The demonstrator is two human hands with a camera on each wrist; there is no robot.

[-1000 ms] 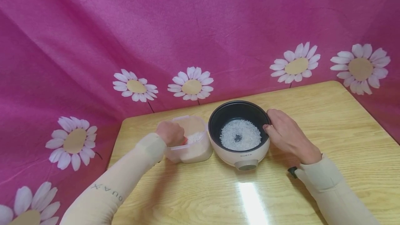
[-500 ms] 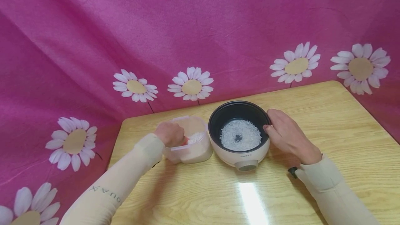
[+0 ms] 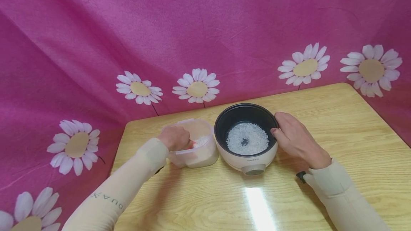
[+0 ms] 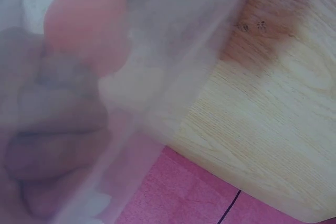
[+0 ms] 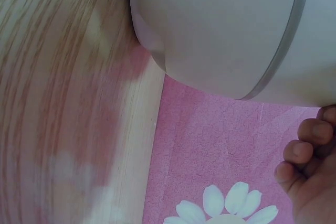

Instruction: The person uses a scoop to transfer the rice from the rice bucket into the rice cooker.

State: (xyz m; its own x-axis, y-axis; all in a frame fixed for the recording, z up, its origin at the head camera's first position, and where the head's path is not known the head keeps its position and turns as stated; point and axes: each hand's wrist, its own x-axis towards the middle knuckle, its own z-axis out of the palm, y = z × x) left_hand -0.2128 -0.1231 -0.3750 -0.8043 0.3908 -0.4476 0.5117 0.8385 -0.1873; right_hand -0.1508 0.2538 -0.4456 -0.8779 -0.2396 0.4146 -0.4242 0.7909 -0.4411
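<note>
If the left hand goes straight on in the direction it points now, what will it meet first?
The left hand, holding a red utensil, would probably meet the white contents of the translucent container first, with the container's wall beside the pot beyond; depth is hard to judge.

White rice (image 3: 257,139) lies in the tub (image 3: 196,160) and pot (image 3: 247,114).

Translucent plastic tub (image 3: 199,159), smooth pale cooker (image 3: 224,156), glossy wood-grain table (image 3: 337,124), cloth backdrop (image 3: 224,27)

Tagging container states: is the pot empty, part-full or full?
Part-full: white grains lie low in the black pot, its inner wall bare above them.
</note>
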